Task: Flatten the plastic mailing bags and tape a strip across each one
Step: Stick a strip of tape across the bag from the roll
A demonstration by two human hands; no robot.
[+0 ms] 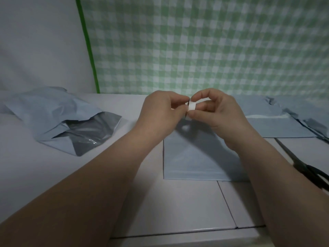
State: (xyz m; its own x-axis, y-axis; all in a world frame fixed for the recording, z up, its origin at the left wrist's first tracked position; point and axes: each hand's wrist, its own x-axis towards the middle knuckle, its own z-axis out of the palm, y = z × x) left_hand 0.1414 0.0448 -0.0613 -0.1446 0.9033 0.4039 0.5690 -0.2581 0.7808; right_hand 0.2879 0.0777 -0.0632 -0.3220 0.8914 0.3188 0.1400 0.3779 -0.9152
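1. You hold the white tape [192,107] between both hands, raised above the table; your fingers cover most of it, so only a short white band shows.
2. Your left hand [160,111] has its fingers curled in and pinches the tape's left edge between thumb and fingertip.
3. Your right hand [219,113] pinches the tape from the other side, thumb below and forefinger arched over the top. The two hands are together, fingertips almost meeting on the tape.
4. Directly beneath your hands a pale blue mailing bag [194,157] lies flat on the table [178,207], its near edge square to you. Your hands' shadow falls across its upper part.
5. To the left, well apart from that bag, a crumpled heap of bags [58,118] lies with dark grey insides showing.
6. To the right, a stack of flattened bags [277,125] lies past your right wrist, with more rumpled ones at the far right edge.
7. Black-handled scissors [306,166] lie on the table just beside your right forearm, blades pointing away from you.
8. Behind the table hangs a green checked cloth [213,47], edged by a green strip [89,47], beside a pale wall [39,41].
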